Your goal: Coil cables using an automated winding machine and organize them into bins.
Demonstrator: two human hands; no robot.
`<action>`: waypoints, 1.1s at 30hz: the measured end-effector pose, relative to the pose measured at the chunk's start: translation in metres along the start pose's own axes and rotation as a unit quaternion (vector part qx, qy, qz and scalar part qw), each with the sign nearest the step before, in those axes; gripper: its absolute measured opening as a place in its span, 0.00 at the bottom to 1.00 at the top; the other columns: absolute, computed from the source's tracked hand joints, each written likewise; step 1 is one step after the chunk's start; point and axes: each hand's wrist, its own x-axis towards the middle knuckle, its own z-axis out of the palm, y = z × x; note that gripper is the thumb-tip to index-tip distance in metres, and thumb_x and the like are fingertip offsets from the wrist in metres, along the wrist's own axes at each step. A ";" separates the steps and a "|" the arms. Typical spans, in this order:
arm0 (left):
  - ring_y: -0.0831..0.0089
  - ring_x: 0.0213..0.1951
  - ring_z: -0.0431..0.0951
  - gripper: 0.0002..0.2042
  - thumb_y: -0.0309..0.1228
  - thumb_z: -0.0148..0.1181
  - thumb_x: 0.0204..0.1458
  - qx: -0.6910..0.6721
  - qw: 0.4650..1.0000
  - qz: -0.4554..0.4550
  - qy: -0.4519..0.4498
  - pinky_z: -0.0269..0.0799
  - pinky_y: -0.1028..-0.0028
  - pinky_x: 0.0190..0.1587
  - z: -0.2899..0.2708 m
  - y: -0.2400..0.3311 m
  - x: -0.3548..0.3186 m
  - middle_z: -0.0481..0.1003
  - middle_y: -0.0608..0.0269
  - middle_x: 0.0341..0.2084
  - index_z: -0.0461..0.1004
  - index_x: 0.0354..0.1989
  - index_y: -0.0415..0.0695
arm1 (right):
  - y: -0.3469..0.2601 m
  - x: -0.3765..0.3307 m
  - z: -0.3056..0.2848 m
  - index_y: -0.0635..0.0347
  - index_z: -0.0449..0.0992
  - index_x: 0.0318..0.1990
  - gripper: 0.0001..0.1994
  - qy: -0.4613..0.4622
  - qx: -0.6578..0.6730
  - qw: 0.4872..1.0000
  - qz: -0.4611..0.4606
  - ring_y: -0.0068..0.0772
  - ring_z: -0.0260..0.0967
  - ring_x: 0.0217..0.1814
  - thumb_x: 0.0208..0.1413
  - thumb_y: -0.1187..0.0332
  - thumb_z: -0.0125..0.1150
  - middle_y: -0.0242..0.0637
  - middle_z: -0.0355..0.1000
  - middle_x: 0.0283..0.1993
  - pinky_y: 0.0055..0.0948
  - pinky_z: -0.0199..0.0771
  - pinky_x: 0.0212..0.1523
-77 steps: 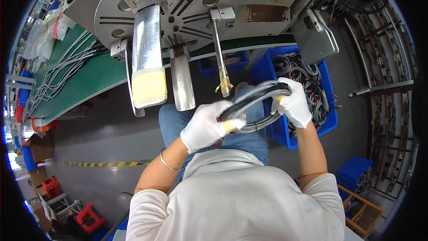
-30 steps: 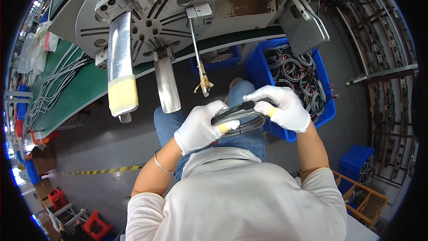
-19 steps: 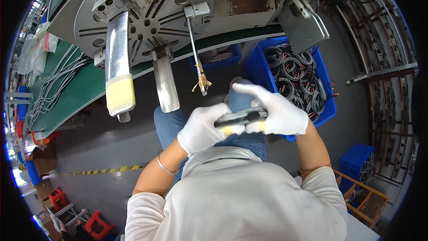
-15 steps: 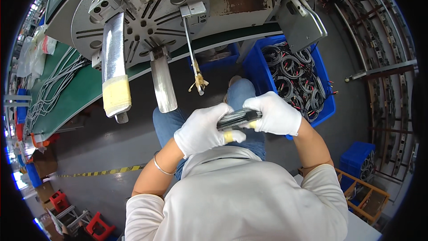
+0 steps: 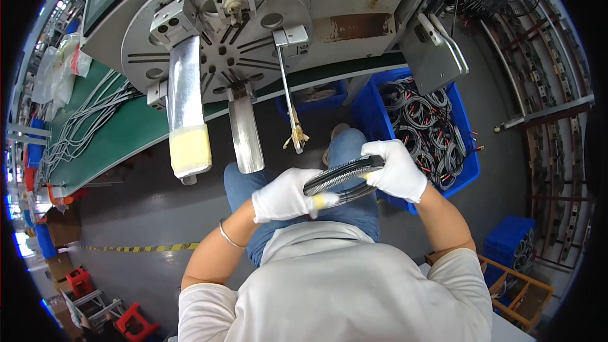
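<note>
A coil of grey and black cable [image 5: 339,178] is held between my two white-gloved hands above my lap. My left hand [image 5: 288,196] grips the coil's left end, with yellow showing at a fingertip. Around its right end close the fingers of my right hand [image 5: 397,170]. The coil forms a flattened loop, and part of it is hidden by the gloves. Beyond my hands stands a round slotted metal disc [image 5: 218,57] on a machine. Two metal blades, the left one [image 5: 186,88] with yellow wrapping at its end, and a thin rod [image 5: 290,101] project from it toward me.
A blue bin [image 5: 465,164] full of coiled cables stands on the floor to the right. Loose grey cables [image 5: 82,120] lie on the green table [image 5: 104,145] at left. A metal rack [image 5: 554,158] is at far right, with an orange crate [image 5: 525,294] at lower right.
My hands have moved slightly apart, and the coil shows as a wider, more open loop between them. The machine and bin sit a little lower and farther right in the view.
</note>
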 end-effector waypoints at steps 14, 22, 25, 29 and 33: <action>0.82 0.18 0.70 0.10 0.33 0.61 0.53 -0.102 0.994 -0.046 0.014 0.66 0.80 0.21 0.012 -0.004 0.011 0.71 0.67 0.17 0.72 0.29 0.38 | -0.004 0.019 0.002 0.61 0.74 0.32 0.10 0.035 -0.209 0.974 -0.080 0.34 0.76 0.30 0.38 0.82 0.60 0.40 0.75 0.27 0.25 0.73 0.33; 0.84 0.20 0.68 0.12 0.36 0.62 0.52 -0.008 0.994 -0.082 0.076 0.66 0.79 0.25 0.036 0.020 0.026 0.73 0.68 0.19 0.76 0.34 0.37 | -0.006 0.001 -0.024 0.58 0.79 0.41 0.20 -0.040 -0.068 0.990 -0.120 0.41 0.75 0.35 0.34 0.81 0.59 0.43 0.75 0.32 0.29 0.73 0.38; 0.84 0.17 0.68 0.12 0.35 0.64 0.51 -0.077 0.992 -0.103 0.000 0.63 0.81 0.20 0.041 0.025 0.032 0.72 0.69 0.16 0.75 0.35 0.36 | 0.002 -0.015 -0.031 0.64 0.77 0.29 0.11 0.000 -0.080 0.991 -0.108 0.33 0.71 0.25 0.31 0.78 0.60 0.41 0.72 0.23 0.25 0.69 0.30; 0.84 0.23 0.70 0.13 0.36 0.64 0.51 -0.078 0.988 -0.125 -0.041 0.66 0.80 0.25 0.048 0.034 0.038 0.73 0.70 0.19 0.75 0.33 0.37 | 0.014 -0.039 -0.043 0.63 0.68 0.18 0.08 0.082 -0.061 0.990 -0.100 0.23 0.59 0.16 0.29 0.74 0.62 0.36 0.61 0.14 0.23 0.57 0.19; 0.83 0.23 0.70 0.13 0.36 0.66 0.49 0.014 0.996 -0.082 -0.040 0.67 0.79 0.27 0.065 0.053 0.052 0.71 0.68 0.18 0.75 0.32 0.37 | 0.026 -0.055 -0.051 0.61 0.61 0.15 0.14 0.175 -0.072 0.976 -0.111 0.19 0.52 0.15 0.36 0.76 0.65 0.31 0.55 0.13 0.22 0.52 0.18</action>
